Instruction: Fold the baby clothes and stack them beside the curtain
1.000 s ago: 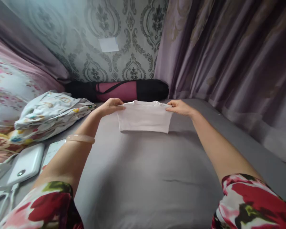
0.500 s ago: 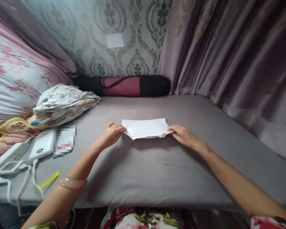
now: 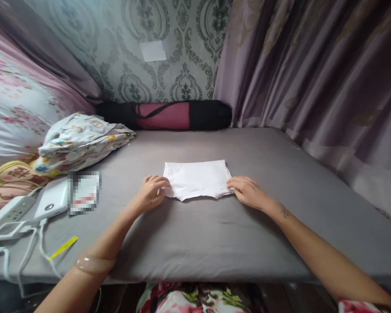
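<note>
A small folded white garment (image 3: 197,178) lies in front of me on the grey-covered surface, wider than it is deep. Its near edge is uneven, dipping at two places, and its exact kind is unclear. My left hand (image 3: 152,191) has its fingers curled over the left near corner, gripping the cloth. At the opposite near corner, the fingers and thumb of my right hand (image 3: 247,191) pinch the fabric. The far edge is straight and untouched by either hand.
A black and maroon rolled bag (image 3: 163,115) lies along the wall. To the left are a heap of printed cloth (image 3: 81,139), a power bank (image 3: 52,198), a power strip (image 3: 11,213), white cables, a pixelated packet (image 3: 84,193) and a yellow strip (image 3: 63,248). Curtains (image 3: 306,78) hang at the right.
The garment's near edge, lifted and stretched between my hands before, has come down toward me, so more of the white cloth lies spread. Both hands still hold its near corners.
</note>
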